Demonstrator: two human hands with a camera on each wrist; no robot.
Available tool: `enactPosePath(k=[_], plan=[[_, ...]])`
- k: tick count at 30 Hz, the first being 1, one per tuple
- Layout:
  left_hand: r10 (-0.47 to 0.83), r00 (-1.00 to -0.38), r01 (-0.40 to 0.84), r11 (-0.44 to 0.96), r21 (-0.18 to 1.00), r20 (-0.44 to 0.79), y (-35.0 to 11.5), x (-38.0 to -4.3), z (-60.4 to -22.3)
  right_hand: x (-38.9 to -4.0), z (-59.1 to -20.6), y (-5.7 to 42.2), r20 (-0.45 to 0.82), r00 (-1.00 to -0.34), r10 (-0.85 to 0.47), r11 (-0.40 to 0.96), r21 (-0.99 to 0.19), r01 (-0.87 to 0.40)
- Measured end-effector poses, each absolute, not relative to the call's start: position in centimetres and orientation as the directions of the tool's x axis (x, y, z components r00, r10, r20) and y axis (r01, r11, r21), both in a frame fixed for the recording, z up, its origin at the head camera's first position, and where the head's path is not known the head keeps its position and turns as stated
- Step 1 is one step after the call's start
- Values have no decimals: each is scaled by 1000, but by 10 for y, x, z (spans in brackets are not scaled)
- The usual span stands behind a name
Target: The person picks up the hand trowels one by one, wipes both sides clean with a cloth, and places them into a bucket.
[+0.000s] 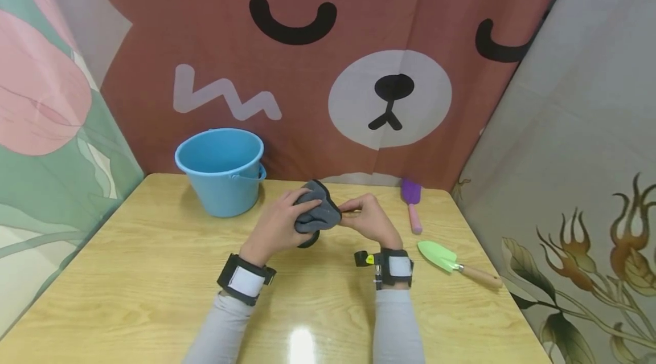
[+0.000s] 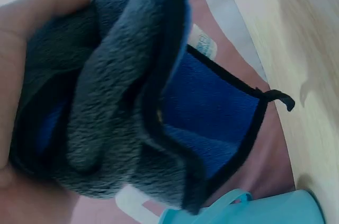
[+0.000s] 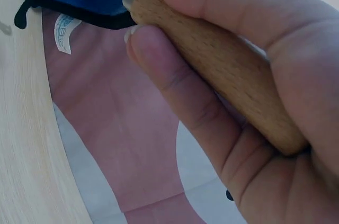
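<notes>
My left hand point(image 1: 277, 224) grips a bunched microfibre cloth point(image 1: 320, 215), grey on one face and blue on the other, with black edging. In the left wrist view a blue corner of the cloth point(image 2: 206, 110) with a small loop hangs loose. Thumb and fingers of my right hand point(image 1: 373, 221) hold a wooden-handled garden tool point(image 3: 212, 65). Its metal ferrule and yellow neck show in the right wrist view; the head end is hidden by the cloth. Both hands are above the table, close together.
A blue bucket point(image 1: 225, 187) stands at the back left of the wooden table point(image 1: 154, 273). On the right lie a purple trowel point(image 1: 411, 196) with a pink handle and a green trowel point(image 1: 441, 254) with a wooden handle. A bear-print curtain point(image 1: 307, 79) hangs behind.
</notes>
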State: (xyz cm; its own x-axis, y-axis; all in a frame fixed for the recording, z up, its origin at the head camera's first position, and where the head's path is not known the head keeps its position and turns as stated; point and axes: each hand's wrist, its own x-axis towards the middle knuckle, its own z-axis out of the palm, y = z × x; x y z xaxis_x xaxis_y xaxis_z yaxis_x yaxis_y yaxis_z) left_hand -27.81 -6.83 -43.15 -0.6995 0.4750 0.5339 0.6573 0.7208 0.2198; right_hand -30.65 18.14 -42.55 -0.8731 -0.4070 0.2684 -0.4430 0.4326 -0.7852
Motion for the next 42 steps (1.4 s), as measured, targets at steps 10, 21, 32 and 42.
enactPosePath(k=[10, 21, 32, 42], plan=[[470, -788, 573, 796, 195, 397, -65, -277, -431, -307, -425, 178, 260, -882, -394, 460, -775, -434], [445, -802, 554, 803, 219, 398, -66, -276, -434, -308, -429, 179, 258, -878, -403, 449, -780, -435], [439, -802, 553, 803, 223, 406, -71, -278, -433, -304, -426, 180, 247, -877, -413, 424, -800, -425], [439, -794, 560, 798, 224, 420, -76, -277, -436, -307, -435, 180, 239, -889, -390, 434, -804, -407]])
